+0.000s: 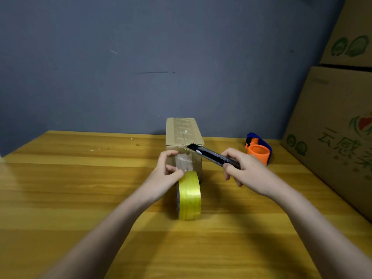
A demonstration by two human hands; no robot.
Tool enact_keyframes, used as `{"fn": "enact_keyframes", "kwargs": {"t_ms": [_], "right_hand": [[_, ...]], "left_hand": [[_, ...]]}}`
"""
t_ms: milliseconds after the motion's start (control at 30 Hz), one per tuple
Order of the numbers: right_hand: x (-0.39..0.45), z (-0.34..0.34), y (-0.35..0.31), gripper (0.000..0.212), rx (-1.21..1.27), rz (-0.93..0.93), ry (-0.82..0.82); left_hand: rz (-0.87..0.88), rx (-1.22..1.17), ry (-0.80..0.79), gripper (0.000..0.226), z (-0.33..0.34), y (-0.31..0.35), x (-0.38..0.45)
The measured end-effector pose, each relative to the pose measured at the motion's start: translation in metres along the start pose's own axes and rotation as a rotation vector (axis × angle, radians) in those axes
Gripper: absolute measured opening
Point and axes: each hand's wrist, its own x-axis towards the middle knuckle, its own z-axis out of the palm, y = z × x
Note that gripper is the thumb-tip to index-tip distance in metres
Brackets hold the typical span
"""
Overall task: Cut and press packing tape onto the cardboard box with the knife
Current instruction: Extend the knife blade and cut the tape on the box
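Left hand (pixel 168 170): forearm raised from the lower left, fingers curled, thumb and fingertips pinching the clear tape strip (pixel 184 163) against the near face of the cardboard box (pixel 184 137). Yellow tape roll (pixel 189 196): upright on edge on the wooden table (pixel 80 188), directly below the left fingertips, just in front of the box. Right hand (pixel 244 172): forearm raised from the lower right, fingers wrapped round the rear of the black knife (pixel 213 156), thumb on top. Knife tip: beyond the right fingertips, at the top near edge of the box, just right of the left fingers; blade not discernible. Orange and blue tape dispenser (pixel 258 149): on the table beyond the right knuckles. Large cartons (pixel 332 127): stacked at far right, printed with green Chinese characters, "云感" legible, plus green round logos and a red-and-green emblem.
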Motion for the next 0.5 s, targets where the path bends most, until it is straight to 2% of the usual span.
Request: {"fn": "enact_keyframes", "kwargs": {"t_ms": [100, 200, 333, 500], "right_hand": [[-0.001, -0.002, -0.004, 0.01, -0.298, -0.04, -0.026], [0.0, 0.0, -0.009, 0.019, -0.57, -0.174, 0.044], [0.002, 0.007, -0.011, 0.024, -0.713, -0.322, 0.106], [0.01, 0.017, -0.007, 0.03, -0.856, -0.378, 0.192]], "left_hand": [[-0.006, -0.015, -0.008, 0.046, 0.0, 0.001, 0.001], [-0.008, -0.026, -0.032, 0.048, 0.001, 0.001, -0.001], [-0.013, -0.03, -0.056, 0.049, -0.001, 0.001, -0.003], [-0.011, -0.024, -0.049, 0.049, -0.001, -0.002, -0.001]]}}
